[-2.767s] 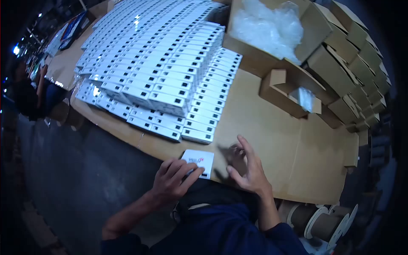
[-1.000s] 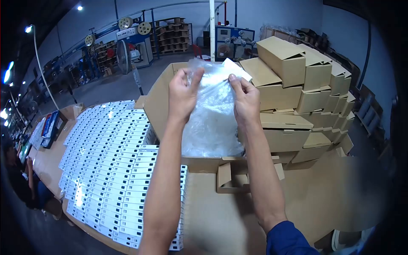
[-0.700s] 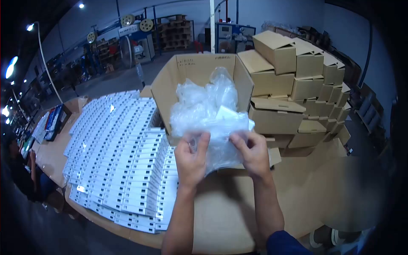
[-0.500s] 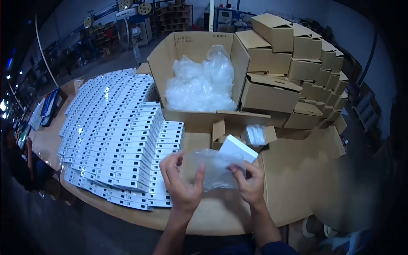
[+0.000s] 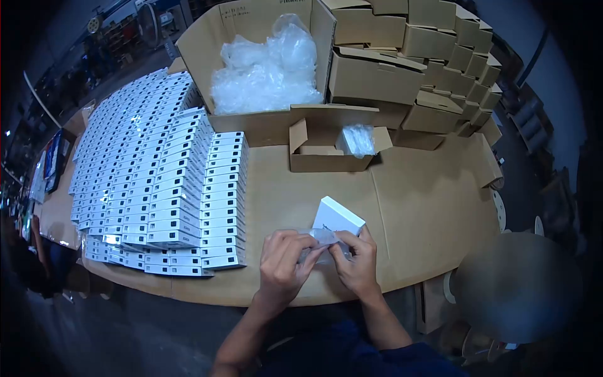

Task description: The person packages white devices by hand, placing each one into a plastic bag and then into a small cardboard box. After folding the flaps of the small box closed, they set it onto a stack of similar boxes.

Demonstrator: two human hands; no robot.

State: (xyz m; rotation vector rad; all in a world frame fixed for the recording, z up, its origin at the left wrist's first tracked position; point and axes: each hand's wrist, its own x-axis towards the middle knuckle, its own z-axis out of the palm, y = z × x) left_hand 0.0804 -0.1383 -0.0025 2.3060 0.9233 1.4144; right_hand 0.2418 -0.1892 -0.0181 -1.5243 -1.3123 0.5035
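Near the table's front edge, my left hand (image 5: pixel 284 261) pinches a clear plastic bag (image 5: pixel 323 236). My right hand (image 5: pixel 356 259) grips a flat white box (image 5: pixel 338 217) together with the other side of the bag. The white box is tilted, its upper part standing out above my fingers. Its lower part is hidden behind the bag and my fingers. Beyond the hands lies an open small carton (image 5: pixel 330 164) with plastic-wrapped white boxes (image 5: pixel 358 140) at its right end. Many stacked white boxes (image 5: pixel 173 217) stand to the left.
A large open carton (image 5: pixel 257 19) full of clear plastic bags (image 5: pixel 267 69) stands at the back. Brown cartons (image 5: pixel 377 75) are piled at the back right. The brown tabletop (image 5: pixel 427 207) extends right. Part of a person (image 5: pixel 28 251) shows at the far left.
Both hands came down from the large carton to the table's front with the white box and a bag. The left fingers have closed on the bag, and the view has tilted down.
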